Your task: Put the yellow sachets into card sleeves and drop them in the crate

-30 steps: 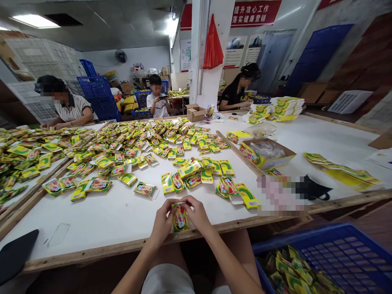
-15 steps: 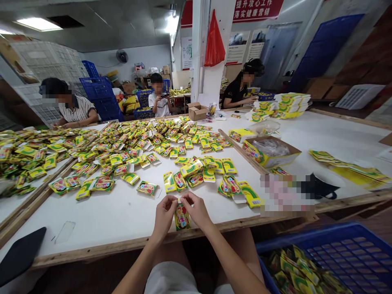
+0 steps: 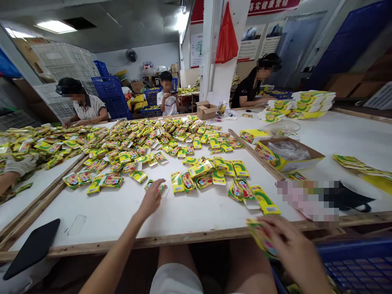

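Observation:
My right hand (image 3: 289, 243), slightly blurred, is at the table's front edge, above the near side of a blue basket. Between its thumb and fingers is a small yellow and green printed box (image 3: 260, 241). My left hand (image 3: 152, 199) reaches over the white tabletop with its fingers stretched out, holding nothing. Its fingertips are at another small box (image 3: 157, 186) with a white flap open, which they partly cover; whether they touch it I cannot tell. A loose cluster of the same boxes (image 3: 203, 170) lies just beyond, between my hands.
A large heap of small boxes (image 3: 143, 136) spreads over the far left. The blue basket (image 3: 358, 261) stands low at right. A display carton (image 3: 294, 163) holds clear plastic bags. A dark flat object (image 3: 33, 247) lies at front left. Several people are around, and a co-worker's gloved hand (image 3: 21, 164) shows at left.
My hands have parted from the box they both held at the table edge. The right has carried it right, toward the basket; the left has moved left and forward to another box. The view has shifted.

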A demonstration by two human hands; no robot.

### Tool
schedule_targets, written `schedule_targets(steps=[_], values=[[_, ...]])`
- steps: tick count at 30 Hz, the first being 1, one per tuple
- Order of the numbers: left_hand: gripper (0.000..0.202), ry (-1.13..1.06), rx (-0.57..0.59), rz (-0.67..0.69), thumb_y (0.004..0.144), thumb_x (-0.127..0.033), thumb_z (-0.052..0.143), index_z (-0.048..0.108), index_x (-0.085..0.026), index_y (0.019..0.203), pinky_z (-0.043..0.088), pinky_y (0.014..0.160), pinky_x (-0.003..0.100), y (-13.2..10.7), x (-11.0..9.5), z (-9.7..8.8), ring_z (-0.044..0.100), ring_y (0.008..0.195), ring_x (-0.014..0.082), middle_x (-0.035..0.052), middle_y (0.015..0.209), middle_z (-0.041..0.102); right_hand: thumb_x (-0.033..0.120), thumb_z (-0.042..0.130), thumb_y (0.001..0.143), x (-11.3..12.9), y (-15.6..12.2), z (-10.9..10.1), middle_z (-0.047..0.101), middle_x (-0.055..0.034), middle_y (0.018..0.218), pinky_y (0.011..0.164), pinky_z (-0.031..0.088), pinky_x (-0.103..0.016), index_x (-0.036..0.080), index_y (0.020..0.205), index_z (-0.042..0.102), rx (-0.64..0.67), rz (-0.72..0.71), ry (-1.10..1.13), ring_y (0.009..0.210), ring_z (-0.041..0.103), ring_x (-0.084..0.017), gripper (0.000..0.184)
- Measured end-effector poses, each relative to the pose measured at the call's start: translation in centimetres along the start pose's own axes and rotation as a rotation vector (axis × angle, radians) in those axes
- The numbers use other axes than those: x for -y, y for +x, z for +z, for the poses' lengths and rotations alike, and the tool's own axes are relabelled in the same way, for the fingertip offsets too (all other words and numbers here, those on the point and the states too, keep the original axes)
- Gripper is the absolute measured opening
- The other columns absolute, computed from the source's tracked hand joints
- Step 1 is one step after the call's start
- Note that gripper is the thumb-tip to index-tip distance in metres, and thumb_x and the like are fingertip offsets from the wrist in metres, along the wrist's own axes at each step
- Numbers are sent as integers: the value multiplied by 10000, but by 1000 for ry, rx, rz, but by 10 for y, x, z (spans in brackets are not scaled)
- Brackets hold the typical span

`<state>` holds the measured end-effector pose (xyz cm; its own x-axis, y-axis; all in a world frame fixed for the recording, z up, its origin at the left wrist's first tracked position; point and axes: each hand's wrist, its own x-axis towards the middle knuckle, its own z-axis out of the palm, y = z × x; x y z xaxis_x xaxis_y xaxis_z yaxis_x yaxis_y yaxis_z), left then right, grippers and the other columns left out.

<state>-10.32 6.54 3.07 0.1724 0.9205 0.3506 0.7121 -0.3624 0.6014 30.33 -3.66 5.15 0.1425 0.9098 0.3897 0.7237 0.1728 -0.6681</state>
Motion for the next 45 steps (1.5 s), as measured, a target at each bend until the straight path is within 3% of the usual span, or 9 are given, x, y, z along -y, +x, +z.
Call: schedule_targets(steps=[3,5,9,13,17,24,29,37,45], values=[[567,179,192,11,717,-69,531,471,-210,1263,183,1115,552,17,35,-23,368,1334,305,106,1315,544,619,514,750,-37,-6,-46,717,-106,900,830,486,-486,250,800,711,-66,-11,-196,855,649,-324,421],[550,164,251,-11,687,-127,609,489,-215,1216,204,1093,571,19,39,-23,478,1233,318,94,1195,609,603,516,763,-32,-12,-42,715,-89,944,836,504,-456,248,856,705,-41,42,-150,874,656,-302,413],[549,-178,27,-244,697,-318,683,412,-240,1168,505,779,385,-3,2,8,630,830,212,33,963,593,494,553,802,30,-23,33,717,-84,919,772,548,-356,226,894,676,55,131,196,836,672,-249,309],[551,-587,-105,-300,680,-336,732,379,-252,1094,503,648,263,-39,-53,51,627,760,150,-4,949,540,367,571,818,89,-18,117,686,-94,1015,772,555,-338,216,989,592,179,144,605,900,671,-235,229],[386,-774,-78,-296,797,-334,628,400,-253,1097,507,656,266,-60,-73,68,638,737,149,-8,890,583,259,557,820,100,-9,151,680,-63,973,773,545,-322,227,1013,518,218,129,731,858,672,-205,200],[258,-741,89,-272,812,-340,620,589,-190,1021,510,721,300,-55,-59,58,646,776,185,39,863,666,213,499,845,86,7,149,683,-36,929,789,504,-306,213,998,585,367,-6,634,850,641,-182,175],[239,-798,-9,-217,809,-320,626,596,-185,1005,498,842,335,-41,-63,61,630,972,217,82,1014,665,226,518,832,86,27,159,657,-29,817,753,495,-297,191,816,620,300,-32,599,786,621,-177,110],[214,-697,-37,-234,815,-368,613,649,-170,888,494,842,341,-41,-74,56,639,906,218,84,927,691,276,573,832,91,24,153,667,-54,891,741,512,-290,194,824,675,334,-102,653,840,624,-185,131],[229,-790,-138,-345,761,-362,671,667,-156,862,494,680,263,-34,-71,61,628,736,170,39,787,695,287,577,804,98,31,162,678,-38,759,645,497,-282,182,785,656,278,17,587,673,603,-170,133]])
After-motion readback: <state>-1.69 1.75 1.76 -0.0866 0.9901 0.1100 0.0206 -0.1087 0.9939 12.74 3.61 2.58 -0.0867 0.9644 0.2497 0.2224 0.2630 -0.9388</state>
